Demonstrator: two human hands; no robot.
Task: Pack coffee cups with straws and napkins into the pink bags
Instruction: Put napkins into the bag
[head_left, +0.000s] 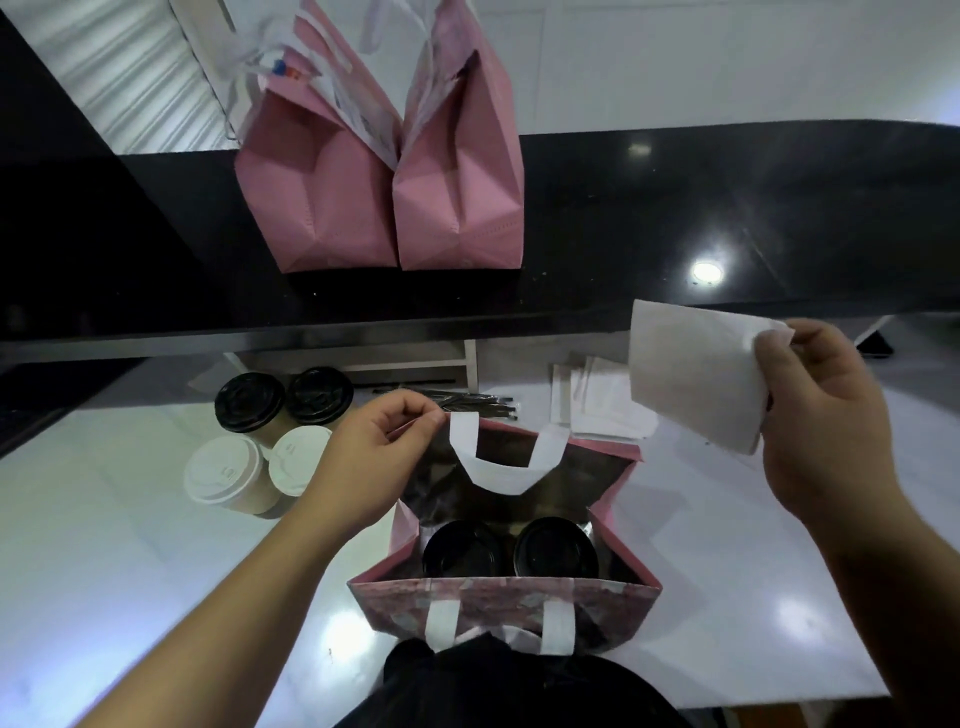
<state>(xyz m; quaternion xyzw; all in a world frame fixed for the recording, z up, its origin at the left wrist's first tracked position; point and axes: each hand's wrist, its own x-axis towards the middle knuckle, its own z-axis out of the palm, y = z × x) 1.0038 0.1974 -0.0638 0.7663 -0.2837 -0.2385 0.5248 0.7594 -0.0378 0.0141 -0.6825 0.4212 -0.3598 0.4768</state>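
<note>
The right hand (826, 415) pinches a limp, feather-light napkin (696, 379) by its edge, up beside the open pink bag (618, 525); the left hand (384, 452) pinches the bag's soft rim just under its fingertips

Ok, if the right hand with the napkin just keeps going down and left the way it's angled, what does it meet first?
Probably the open pink bag: the napkin in the right hand would reach its far right rim, near the napkin pile. Depth is unclear.

bag mouth (519, 499) open, handle (506, 467) across
</note>
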